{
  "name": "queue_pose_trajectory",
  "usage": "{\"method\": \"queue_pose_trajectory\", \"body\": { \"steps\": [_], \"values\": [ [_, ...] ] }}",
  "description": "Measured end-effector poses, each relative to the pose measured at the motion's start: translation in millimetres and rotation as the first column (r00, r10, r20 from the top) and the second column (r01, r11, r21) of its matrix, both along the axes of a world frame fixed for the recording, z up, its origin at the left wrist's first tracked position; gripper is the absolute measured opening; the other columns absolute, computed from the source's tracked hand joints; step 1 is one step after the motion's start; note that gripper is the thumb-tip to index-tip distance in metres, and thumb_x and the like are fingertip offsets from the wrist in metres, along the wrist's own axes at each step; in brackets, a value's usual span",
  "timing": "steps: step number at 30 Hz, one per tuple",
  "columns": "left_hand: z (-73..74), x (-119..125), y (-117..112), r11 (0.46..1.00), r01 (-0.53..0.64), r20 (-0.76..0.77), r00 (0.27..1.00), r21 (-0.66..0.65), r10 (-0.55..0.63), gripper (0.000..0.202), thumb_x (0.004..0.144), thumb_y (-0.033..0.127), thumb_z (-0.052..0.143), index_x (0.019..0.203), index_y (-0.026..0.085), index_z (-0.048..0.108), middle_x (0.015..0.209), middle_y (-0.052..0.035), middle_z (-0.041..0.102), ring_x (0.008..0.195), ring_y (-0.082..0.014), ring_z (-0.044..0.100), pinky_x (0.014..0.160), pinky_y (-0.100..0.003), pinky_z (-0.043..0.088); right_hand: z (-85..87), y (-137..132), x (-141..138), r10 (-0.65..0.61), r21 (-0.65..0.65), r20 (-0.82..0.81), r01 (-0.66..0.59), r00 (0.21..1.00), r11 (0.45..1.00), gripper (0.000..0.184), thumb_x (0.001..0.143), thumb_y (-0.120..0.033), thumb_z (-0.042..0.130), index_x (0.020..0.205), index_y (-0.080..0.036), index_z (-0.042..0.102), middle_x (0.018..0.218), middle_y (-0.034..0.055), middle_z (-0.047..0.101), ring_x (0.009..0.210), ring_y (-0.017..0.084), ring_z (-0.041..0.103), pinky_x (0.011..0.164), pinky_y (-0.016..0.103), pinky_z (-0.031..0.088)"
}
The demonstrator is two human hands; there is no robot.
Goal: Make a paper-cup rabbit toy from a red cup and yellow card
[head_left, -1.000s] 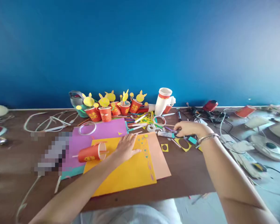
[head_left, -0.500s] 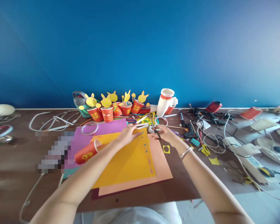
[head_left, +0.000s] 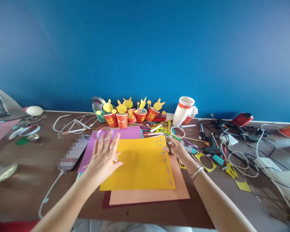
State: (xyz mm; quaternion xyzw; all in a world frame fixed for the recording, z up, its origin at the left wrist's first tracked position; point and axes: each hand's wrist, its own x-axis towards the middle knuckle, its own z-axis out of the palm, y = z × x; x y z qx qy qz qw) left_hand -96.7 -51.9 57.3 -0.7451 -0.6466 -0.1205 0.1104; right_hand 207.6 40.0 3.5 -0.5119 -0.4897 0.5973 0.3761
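My left hand [head_left: 103, 158] is spread, fingers apart, over the left part of a yellow paper sheet [head_left: 140, 167]. A bit of white rim and red shows beside its thumb; most of that object is hidden behind the hand. At the sheet's upper right edge, my right hand [head_left: 177, 149] is closed on a pair of dark-handled scissors [head_left: 168, 145], blades pointing away from me. Small drawn shapes, some coloured teal and pink, run down the sheet's right side. Under it lie a peach sheet [head_left: 149, 197] and a purple sheet [head_left: 129, 131].
Red paper cups with yellow rabbit-eared cut-outs [head_left: 122, 120] stand along the wall, beside stacked white cups [head_left: 181, 114]. Pens and yellow scraps [head_left: 165, 125] lie behind the sheets. Rightward are a glue gun [head_left: 211, 146], cables and a power strip; leftward, a phone [head_left: 73, 153] with its cable.
My left hand has moved left off the sheet's top edge and spread open. The scissors stay in my right hand. The red cup lying on the left is now mostly hidden. The view has shifted left.
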Motion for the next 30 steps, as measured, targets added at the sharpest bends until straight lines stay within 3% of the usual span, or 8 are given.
{"method": "queue_pose_trajectory", "body": {
  "steps": [4, 7, 12, 18, 22, 24, 27, 30],
  "values": [
    [-5.7, -45, -6, 0.93, -0.172, -0.011, 0.984, -0.326, 0.179, 0.092, 0.073, 0.028, 0.062, 0.149, 0.013, 0.011, 0.122, -0.02, 0.063, 0.118, -0.0369, 0.055, 0.105, -0.06, 0.028, 1.2, -1, 2, 0.021, 0.02, 0.023, -0.022, 1.0, 1.0, 0.037, 0.054, -0.026, 0.074, 0.084, -0.019, 0.054, 0.056, -0.0034, 0.059, 0.046, 0.011, 0.048, 0.044, 0.021, 0.032],
    [3.9, -49, 10, 0.956, -0.141, 0.061, 0.985, -0.259, 0.162, 0.082, 0.076, 0.034, 0.058, 0.146, 0.016, 0.019, 0.125, -0.0173, 0.061, 0.117, -0.0335, 0.057, 0.105, -0.054, 0.032, -0.2, -1, 5, 0.052, 0.026, 0.013, -0.053, 0.999, 0.998, 0.037, 0.055, -0.028, 0.075, 0.085, -0.019, 0.054, 0.06, -0.002, 0.062, 0.047, 0.01, 0.049, 0.044, 0.02, 0.031],
    [16.7, -9, 67, 0.992, -0.034, 0.223, 0.973, -0.125, 0.062, 0.068, 0.074, 0.045, 0.064, 0.129, 0.012, 0.04, 0.122, -0.0199, 0.061, 0.114, -0.0346, 0.058, 0.09, -0.042, 0.047, -8.2, -2, 4, 0.125, -0.004, -0.03, -0.125, 0.992, 0.992, 0.04, 0.057, -0.029, 0.076, 0.09, -0.019, 0.055, 0.064, -0.0012, 0.064, 0.051, 0.012, 0.054, 0.045, 0.02, 0.033],
    [-3.0, 50, 134, 0.992, 0.123, 0.329, 0.936, 0.037, -0.128, 0.07, 0.071, 0.034, 0.071, 0.129, 0.009, 0.04, 0.133, -0.0246, 0.05, 0.125, -0.0353, 0.048, 0.102, -0.047, 0.038, -8.9, -6, -1, 0.169, 0.069, -0.086, -0.164, 0.982, 0.984, 0.039, 0.061, -0.029, 0.076, 0.091, -0.02, 0.052, 0.066, -0.0023, 0.063, 0.052, 0.012, 0.056, 0.043, 0.02, 0.032],
    [7.0, 64, 107, 0.957, 0.176, 0.537, 0.798, 0.229, -0.275, 0.03, 0.082, 0.031, 0.057, 0.108, 0.016, 0.057, 0.109, -0.013, 0.064, 0.107, -0.0261, 0.058, 0.093, -0.04, 0.044, -2.8, -8, -1, 0.139, 0.138, -0.178, -0.116, 0.974, 0.984, 0.042, 0.061, -0.035, 0.078, 0.089, -0.022, 0.049, 0.071, -0.0011, 0.065, 0.057, 0.015, 0.059, 0.047, 0.022, 0.038],
    [16.8, 68, 70, 0.931, 0.357, 0.687, 0.659, 0.071, -0.305, 0.02, 0.085, 0.035, 0.052, 0.089, 0.018, 0.064, 0.083, -0.0057, 0.068, 0.079, -0.0187, 0.063, 0.075, -0.03, 0.049, -0.1, -7, -1, 0.101, 0.176, -0.201, -0.065, 0.974, 0.982, 0.045, 0.061, -0.037, 0.079, 0.089, -0.023, 0.047, 0.073, -0.0009, 0.065, 0.059, 0.016, 0.061, 0.049, 0.024, 0.042],
    [19.6, 75, 14, 0.556, 0.754, 0.854, 0.501, -0.35, -0.142, 0.029, 0.085, 0.043, 0.054, 0.077, 0.019, 0.069, 0.072, -0.0029, 0.068, 0.065, -0.0154, 0.061, 0.057, -0.023, 0.043, 5.4, -4, -4, 0.021, 0.233, -0.244, 0.038, 0.97, 0.972, 0.049, 0.06, -0.038, 0.08, 0.091, -0.024, 0.046, 0.076, -0.0007, 0.067, 0.064, 0.018, 0.064, 0.054, 0.027, 0.047],
    [-0.3, 87, -21, 0.169, 0.856, 0.867, 0.454, -0.489, 0.207, 0.035, 0.074, 0.048, 0.067, 0.095, 0.02, 0.071, 0.091, -0.0061, 0.072, 0.074, -0.0173, 0.065, 0.06, -0.024, 0.044, 15.9, -2, -7, -0.038, 0.276, -0.283, 0.12, 0.958, 0.954, 0.05, 0.059, -0.038, 0.081, 0.092, -0.026, 0.045, 0.08, -0.0001, 0.068, 0.07, 0.02, 0.066, 0.058, 0.03, 0.05]
  ]
}}
